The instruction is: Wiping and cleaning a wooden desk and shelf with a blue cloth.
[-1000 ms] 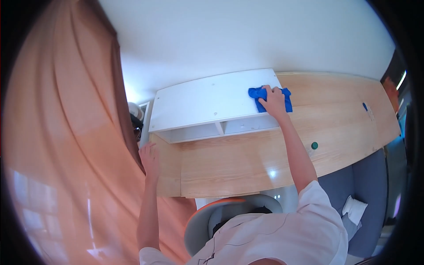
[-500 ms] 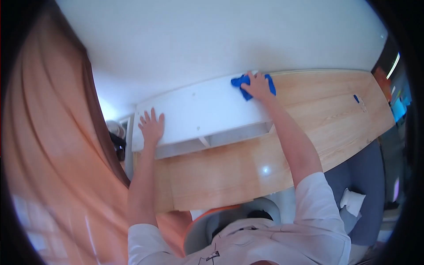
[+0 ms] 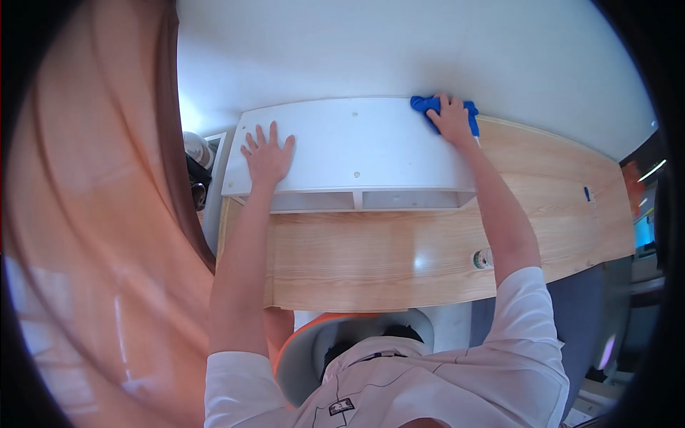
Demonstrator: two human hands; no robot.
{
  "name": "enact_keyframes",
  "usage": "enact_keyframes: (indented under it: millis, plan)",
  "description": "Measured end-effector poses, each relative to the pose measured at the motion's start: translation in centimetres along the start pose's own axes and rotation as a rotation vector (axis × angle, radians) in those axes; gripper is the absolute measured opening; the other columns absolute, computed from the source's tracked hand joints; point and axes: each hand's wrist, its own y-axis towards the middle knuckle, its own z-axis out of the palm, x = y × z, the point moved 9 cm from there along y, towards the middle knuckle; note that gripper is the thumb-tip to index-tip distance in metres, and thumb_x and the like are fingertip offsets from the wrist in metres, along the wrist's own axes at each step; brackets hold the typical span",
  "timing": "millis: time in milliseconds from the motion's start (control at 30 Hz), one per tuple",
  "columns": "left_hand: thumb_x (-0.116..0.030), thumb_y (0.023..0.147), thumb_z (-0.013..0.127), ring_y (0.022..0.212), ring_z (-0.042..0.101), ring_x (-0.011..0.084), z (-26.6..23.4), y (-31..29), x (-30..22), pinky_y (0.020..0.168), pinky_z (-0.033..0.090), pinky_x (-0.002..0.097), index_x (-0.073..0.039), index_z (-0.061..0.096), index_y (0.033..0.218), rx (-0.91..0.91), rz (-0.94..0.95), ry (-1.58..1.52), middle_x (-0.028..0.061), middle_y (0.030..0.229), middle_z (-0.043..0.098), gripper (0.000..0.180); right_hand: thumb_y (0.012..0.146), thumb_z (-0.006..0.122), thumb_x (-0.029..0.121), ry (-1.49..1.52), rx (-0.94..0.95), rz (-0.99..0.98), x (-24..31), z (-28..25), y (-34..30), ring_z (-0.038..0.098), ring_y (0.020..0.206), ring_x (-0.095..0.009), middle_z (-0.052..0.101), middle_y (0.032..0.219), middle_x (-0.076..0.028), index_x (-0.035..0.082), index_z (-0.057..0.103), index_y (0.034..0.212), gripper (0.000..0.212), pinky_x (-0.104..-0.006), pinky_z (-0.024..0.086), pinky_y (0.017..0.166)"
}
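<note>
You can find a little label (image 3: 342, 407) on the front of your white shirt, low down in the middle. It is a small dark patch with light marks on it. Far off at the right edge there is a bright blue glow (image 3: 648, 232) past the end of the desk. It may be a screen, but it is too squashed and small to tell.
</note>
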Motion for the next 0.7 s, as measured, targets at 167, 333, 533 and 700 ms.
enact_keyframes:
  millis: [167,333,533,700]
  plan:
    - [-0.059,0.091,0.033,0.141,0.014,0.0388,0.0,0.0,-0.5,0.114,0.008,0.0531,-0.019,0.026,0.148,0.0,-0.005,0.012,0.0154,0.154,0.019,0.07,0.081,0.058,0.041,0.128,0.084,-0.054,2.2,-1.1,-3.8,0.05,0.1,-0.036,0.053,0.104,-0.018,0.012,0.052,0.118,0.047,-0.0488,0.039,0.086]
    - [-0.058,0.091,0.034,0.141,0.014,0.039,0.2,0.3,0.6,0.114,0.008,0.0534,-0.018,0.026,0.148,0.003,-0.007,-0.009,0.0159,0.153,0.019,0.07,0.078,0.059,0.036,0.16,0.187,-0.162,3.9,-3.1,-10.7,0.047,0.099,-0.034,0.049,0.102,-0.016,0.014,0.051,0.117,0.045,-0.045,0.037,0.082]
    - [-0.057,0.091,0.035,0.14,0.015,0.0411,0.0,0.2,0.0,0.113,0.009,0.055,-0.015,0.028,0.147,-0.038,0.015,-0.044,0.019,0.152,0.021,0.07,0.077,0.061,0.034,0.207,0.263,-0.125,4.5,-5.3,-14.3,0.045,0.099,-0.032,0.047,0.1,-0.014,0.018,0.05,0.117,0.044,-0.0431,0.034,0.083]
    - [-0.056,0.091,0.036,0.139,0.017,0.0423,-0.5,-0.2,-0.2,0.113,0.009,0.0562,-0.014,0.03,0.146,-0.043,0.015,-0.033,0.0202,0.151,0.023,0.069,0.079,0.061,0.034,0.217,0.304,-0.184,9.0,-4.0,-13.7,0.044,0.101,-0.03,0.046,0.1,-0.013,0.021,0.05,0.118,0.043,-0.043,0.033,0.083]
